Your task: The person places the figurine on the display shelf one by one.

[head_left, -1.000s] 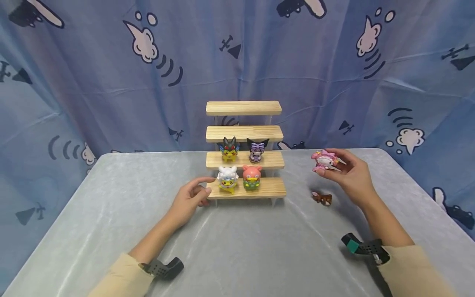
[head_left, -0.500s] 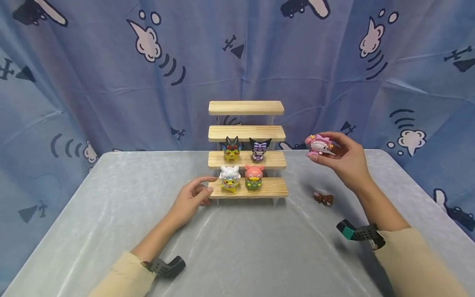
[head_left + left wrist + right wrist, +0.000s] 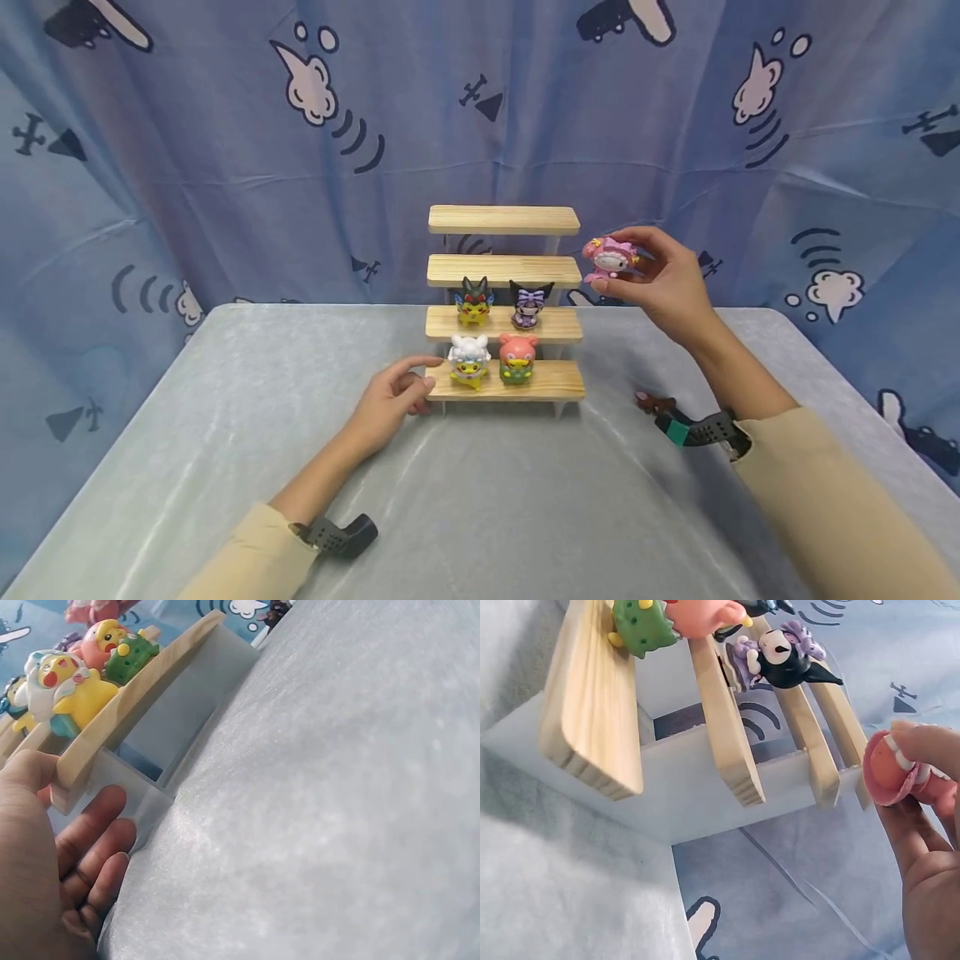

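My right hand holds a pink-hooded figurine between thumb and fingers. It is up in the air, just right of the second-highest board of a wooden tiered display stand. In the right wrist view the figurine's pink underside shows. At the stand's left end, my left hand grips the lowest board, thumb and index finger at its edge; the other fingers curl loosely below. A white-hooded yellow figurine and a pink-and-green figurine stand on that board.
One board up stand a dark-eared yellow figurine and a black-and-purple figurine. A brown figurine lies on the grey-covered table, partly hidden by the right wrist camera. A blue patterned curtain hangs behind.
My right hand has carried the pink-hooded figurine up and left, toward the stand's upper boards. My left hand stays at the lowest board's end. The view has shifted slightly.
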The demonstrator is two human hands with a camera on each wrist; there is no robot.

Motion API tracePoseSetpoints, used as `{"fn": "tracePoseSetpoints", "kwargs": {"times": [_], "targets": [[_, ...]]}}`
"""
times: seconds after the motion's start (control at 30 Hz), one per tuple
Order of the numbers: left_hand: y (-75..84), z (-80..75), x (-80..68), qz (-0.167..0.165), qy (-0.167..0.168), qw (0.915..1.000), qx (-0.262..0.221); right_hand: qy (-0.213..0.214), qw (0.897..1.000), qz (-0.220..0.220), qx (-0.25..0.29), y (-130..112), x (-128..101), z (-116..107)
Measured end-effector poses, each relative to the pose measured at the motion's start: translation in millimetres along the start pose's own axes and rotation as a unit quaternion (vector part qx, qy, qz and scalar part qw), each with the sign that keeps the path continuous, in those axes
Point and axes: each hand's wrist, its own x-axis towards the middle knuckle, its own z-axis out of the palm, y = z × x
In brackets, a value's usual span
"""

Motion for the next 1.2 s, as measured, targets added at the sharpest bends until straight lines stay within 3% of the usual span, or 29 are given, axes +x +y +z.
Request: {"fn": "tracePoseSetpoints", "kwargs": {"times": [0.27, 0.43, 0.9, 1.0, 1.2], "targets": [[0.1, -0.4, -1.0, -0.004, 0.006, 1.0000, -0.003, -0.023, 0.999, -0.018, 0.015, -24, 13, 15], [0.2, 1.3, -0.6, 0.003, 0.003, 1.0000, -0.001, -0.024, 1.000, -0.010, 0.005, -26, 20, 18], [3.1, 1.8, -0.7, 0.009, 0.001, 0.9999, 0.006, -0.035, 0.998, -0.009, 0.042, 7, 36, 34], [3.5, 0.8, -1.4, 0.007, 0.002, 1.0000, 0.007, -0.039, 0.999, -0.013, 0.025, 7, 37, 36], [2.8, 0.2, -1.3, 0.006, -0.001, 1.0000, 0.008, -0.054, 0.998, -0.025, -0.036, -22, 26, 32]]}}
